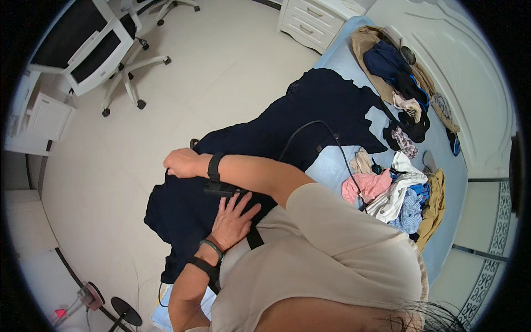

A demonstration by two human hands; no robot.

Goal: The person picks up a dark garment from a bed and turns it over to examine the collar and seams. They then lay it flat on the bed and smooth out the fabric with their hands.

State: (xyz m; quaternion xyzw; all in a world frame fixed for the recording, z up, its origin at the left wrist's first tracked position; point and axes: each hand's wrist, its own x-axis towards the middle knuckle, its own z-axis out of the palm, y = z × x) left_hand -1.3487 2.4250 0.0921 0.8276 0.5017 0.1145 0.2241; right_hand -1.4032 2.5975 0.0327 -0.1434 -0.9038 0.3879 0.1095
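A long dark navy garment (257,128) with a few buttons spreads from the blue-sheeted bed (332,166) across to the front of my body. My right hand (182,163) is closed on a fold of it, and that arm crosses over the cloth. Lower down, my left hand (234,220) rests on the garment near my waist, palm down with fingers spread. On my right wrist is a black strap with a black module (220,189). A bangle (212,247) and another black strap circle my left wrist. A black cable (321,121) loops over the garment.
Crumpled clothes, including a pink piece (367,185) and a white one (398,186), lie on the bed. More garments (386,62) line the white headboard (456,70). A nightstand (313,23) stands beyond. Across the tiled floor (186,83) are a wheeled chair (99,54) and a round black base (126,311).
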